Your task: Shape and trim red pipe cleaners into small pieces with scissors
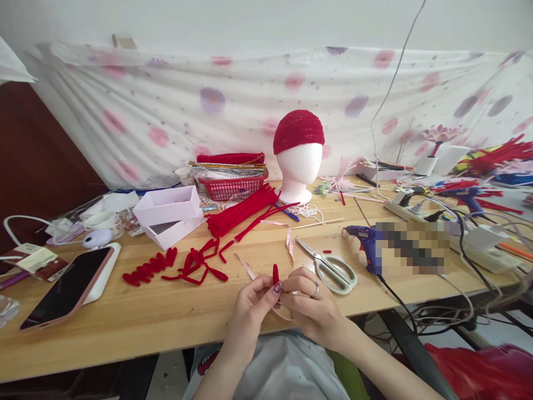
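Note:
My left hand [250, 308] and my right hand [310, 303] meet at the near edge of the wooden table [145, 316], both pinched on a short folded red pipe cleaner [275, 273] that sticks up between the fingertips. A ring shows on my right hand. Just left of the hands lie several bent red pipe-cleaner petals [175, 268]. A bundle of straight red pipe cleaners [241, 214] lies farther back. Scissors [331, 266] rest right beside my right hand.
A foam head [300, 166] wears a red cap [298, 130]. A blue glue gun [366, 244], a phone [69, 286], pink boxes [169, 214], a red basket [231, 186], a measuring tape [288, 236] and tangled cables [458, 316] surround the work spot.

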The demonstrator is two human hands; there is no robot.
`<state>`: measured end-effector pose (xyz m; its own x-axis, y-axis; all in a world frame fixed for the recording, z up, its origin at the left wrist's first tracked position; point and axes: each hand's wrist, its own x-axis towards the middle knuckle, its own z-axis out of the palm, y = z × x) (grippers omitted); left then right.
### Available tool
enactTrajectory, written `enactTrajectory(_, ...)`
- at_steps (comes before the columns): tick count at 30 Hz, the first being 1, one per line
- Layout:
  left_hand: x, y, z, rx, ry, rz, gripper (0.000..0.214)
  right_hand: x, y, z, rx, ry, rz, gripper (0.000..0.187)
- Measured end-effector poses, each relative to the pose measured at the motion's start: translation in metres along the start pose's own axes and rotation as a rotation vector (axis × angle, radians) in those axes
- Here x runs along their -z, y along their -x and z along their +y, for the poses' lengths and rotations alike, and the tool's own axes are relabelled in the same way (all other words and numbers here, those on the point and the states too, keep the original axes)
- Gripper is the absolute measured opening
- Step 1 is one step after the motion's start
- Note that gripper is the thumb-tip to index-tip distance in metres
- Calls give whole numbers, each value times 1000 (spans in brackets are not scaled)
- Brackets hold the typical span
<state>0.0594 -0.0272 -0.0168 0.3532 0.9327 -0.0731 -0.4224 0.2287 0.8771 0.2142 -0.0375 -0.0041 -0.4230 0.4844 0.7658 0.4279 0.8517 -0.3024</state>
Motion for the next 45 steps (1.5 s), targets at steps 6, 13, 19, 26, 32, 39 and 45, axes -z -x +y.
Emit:
enactTrajectory(6, 3, 1, 0, -108, -28, 69, 22, -1, -2, 4, -50, 14, -4, 15)
enactTrajectory(13, 4, 1, 3, -160, -72, 98, 22, 0, 0, 5, -129, 15, 9, 14)
enactTrajectory(19, 5, 1, 3, -172, -101, 93, 27, 2, -2, -2, -164, -79, 23, 10)
enactTrajectory(26, 12, -1, 9, -70, 20, 81, 31, 2, -4, -3, -152, -145, -45, 11)
enactTrajectory(32, 17, -5, 21, -98, 93, 250, 36, -1, -3, 0, -173, -200, -109, 15)
enactTrajectory(39, 41, -14, 36, -243, 73, 492, 40, -1, 1, -4, -523, 15, -200, 16)
enactTrajectory(45, 69, -23, 46, -417, 19, 742, 37, -3, -1, -17, -582, 197, -483, 8)
